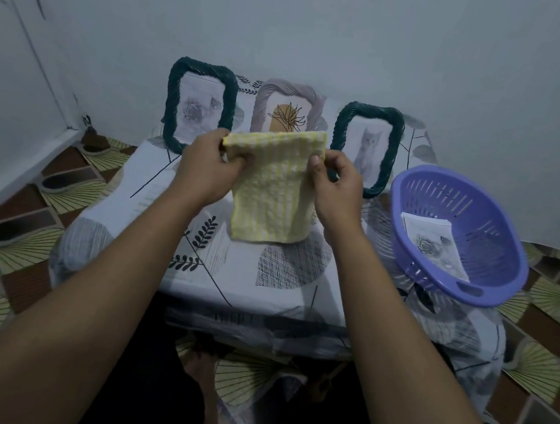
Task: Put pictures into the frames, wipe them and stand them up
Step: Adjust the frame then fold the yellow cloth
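Note:
Three picture frames stand upright at the back of the table against the wall. The left dark green frame [197,109] holds a rose picture. The grey middle frame [290,103] holds a plant drawing, its lower part hidden by the cloth. The right dark green frame [368,145] holds a cat picture. A yellow and white checked cloth [271,188] hangs in front of the middle frame, its lower edge touching the table. My left hand [206,167] pinches the cloth's top left corner. My right hand [337,188] pinches its top right corner.
A purple plastic basket [494,282] sits tilted at the table's right edge with rose pictures [431,245] inside. The small table [224,276] wears a leaf-patterned cloth. White walls close in behind and on the left. Patterned floor tiles surround the table.

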The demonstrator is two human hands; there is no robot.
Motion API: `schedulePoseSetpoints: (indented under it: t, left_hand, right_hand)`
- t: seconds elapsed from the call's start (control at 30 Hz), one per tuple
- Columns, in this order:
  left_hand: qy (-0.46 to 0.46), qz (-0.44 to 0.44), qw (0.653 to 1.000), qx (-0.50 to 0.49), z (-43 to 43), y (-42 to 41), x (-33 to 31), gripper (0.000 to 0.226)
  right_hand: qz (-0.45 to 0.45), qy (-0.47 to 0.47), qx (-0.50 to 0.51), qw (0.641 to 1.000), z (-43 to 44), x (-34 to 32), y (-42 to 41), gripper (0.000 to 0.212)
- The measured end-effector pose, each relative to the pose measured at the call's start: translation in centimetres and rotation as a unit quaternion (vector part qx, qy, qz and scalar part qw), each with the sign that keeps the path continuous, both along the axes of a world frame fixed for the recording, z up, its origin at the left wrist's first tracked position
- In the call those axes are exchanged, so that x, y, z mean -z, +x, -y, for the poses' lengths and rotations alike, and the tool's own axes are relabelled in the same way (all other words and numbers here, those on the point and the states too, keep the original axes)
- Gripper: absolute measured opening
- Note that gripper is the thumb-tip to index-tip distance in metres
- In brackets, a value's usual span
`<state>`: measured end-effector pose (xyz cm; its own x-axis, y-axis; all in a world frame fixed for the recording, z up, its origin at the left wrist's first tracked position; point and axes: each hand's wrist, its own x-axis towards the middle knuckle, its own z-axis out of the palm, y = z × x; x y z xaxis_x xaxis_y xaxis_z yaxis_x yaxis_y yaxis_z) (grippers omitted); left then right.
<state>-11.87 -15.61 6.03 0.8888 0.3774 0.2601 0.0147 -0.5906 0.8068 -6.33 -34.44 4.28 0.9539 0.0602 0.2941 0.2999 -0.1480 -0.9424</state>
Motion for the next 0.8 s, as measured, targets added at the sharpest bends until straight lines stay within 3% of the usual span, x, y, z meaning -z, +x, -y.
schedulePoseSetpoints:
  t: [0.23,0.4,0.53,0.7,0.8]
  left_hand:
    - [-0.074,0.124,0.989,0.036,-0.4,0.6,-1.0,0.024]
    - [0.002,0.016,0.993,0.118,-1.3,-1.5,2.7,0.022]
    - [0.009,-0.107,0.972,0.21,-1.4,-3.0,6.1,0.021]
    - [-0.03,-0.143,0.955,0.257,-1.3,-3.1,7.4,0.021]
    - [-0.041,-0.154,0.951,0.264,-1.1,-2.9,7.3,0.008]
  right_hand:
    - [0.036,0.05,-0.045,0.997,0.2,-1.2,0.5,0.008]
    - [-0.009,-0.061,-0.042,0.997,2.0,3.5,-0.8,0.022]
    - [-0.052,-0.161,-0.063,0.984,3.4,5.7,-2.5,0.023]
    - [-0.054,-0.241,-0.051,0.968,3.9,6.3,-3.3,0.031]
    - [-0.055,-0.269,-0.05,0.96,4.1,6.6,-3.5,0.048]
